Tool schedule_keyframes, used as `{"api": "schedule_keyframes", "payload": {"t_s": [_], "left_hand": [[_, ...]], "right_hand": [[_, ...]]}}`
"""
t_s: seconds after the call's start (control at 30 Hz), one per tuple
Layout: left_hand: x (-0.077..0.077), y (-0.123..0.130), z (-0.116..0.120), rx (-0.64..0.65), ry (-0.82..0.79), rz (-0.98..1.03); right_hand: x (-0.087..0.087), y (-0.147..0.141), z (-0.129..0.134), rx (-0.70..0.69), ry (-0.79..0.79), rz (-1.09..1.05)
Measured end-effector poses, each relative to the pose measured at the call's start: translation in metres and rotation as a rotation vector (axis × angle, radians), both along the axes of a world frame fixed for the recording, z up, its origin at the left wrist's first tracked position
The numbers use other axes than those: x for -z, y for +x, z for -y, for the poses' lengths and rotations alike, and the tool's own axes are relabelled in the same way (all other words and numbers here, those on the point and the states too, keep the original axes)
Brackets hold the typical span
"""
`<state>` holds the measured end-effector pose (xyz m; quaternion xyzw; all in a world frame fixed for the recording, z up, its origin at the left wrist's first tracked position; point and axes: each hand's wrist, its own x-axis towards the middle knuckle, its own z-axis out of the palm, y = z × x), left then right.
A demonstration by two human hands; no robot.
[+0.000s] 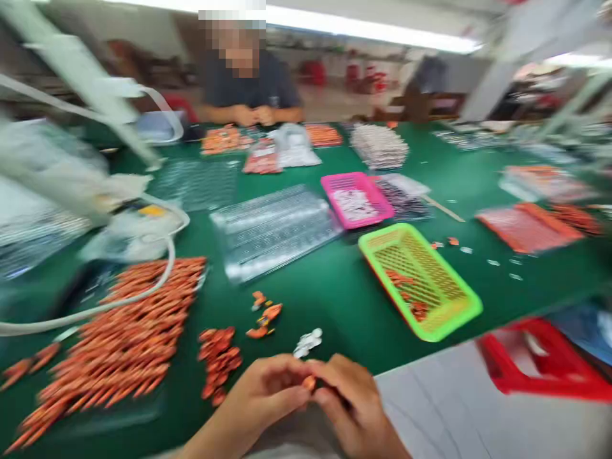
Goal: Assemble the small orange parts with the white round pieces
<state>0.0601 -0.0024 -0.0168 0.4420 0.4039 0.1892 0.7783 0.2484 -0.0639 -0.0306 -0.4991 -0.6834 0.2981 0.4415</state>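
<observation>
Both hands meet at the bottom centre, at the near edge of the green table (335, 312). My left hand (275, 389) and my right hand (351, 398) pinch a small orange piece (310, 383) between their fingertips. Just beyond the fingers lie small white pieces (308, 342). A pile of orange-red pieces (218, 363) is left of my left hand, with a few orange and yellow pieces (265, 319) behind it. Rows of long orange items (129, 331) cover the table farther left.
A green-yellow basket (466, 306) holds orange pieces; a pink basket (329, 188) holds white ones. Clear plastic trays (277, 229) lie mid-table. A white tube (95, 312) crosses the left side. Across the table sits a person (251, 89). A red stool (549, 370) stands right.
</observation>
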Motion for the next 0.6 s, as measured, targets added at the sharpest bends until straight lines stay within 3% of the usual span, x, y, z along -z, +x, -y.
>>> {"api": "schedule_keyframes", "payload": {"t_s": [0.17,0.37,0.5,0.6], "left_hand": [[-0.013,-0.020,0.006,-0.272,-0.052,0.091],[-0.014,-0.067,0.015,-0.481,0.020,0.017],[-0.017,-0.089,0.016,-0.562,0.170,-0.043],[-0.018,-0.104,0.019,-0.615,0.355,-0.066]], "right_hand": [[0.016,-0.007,-0.004,-0.058,-0.028,-0.098],[0.008,-0.035,-0.010,-0.004,-0.052,-0.083],[-0.002,-0.050,-0.018,-0.015,-0.029,-0.010],[0.000,-0.051,-0.020,0.102,0.012,0.134]]}}
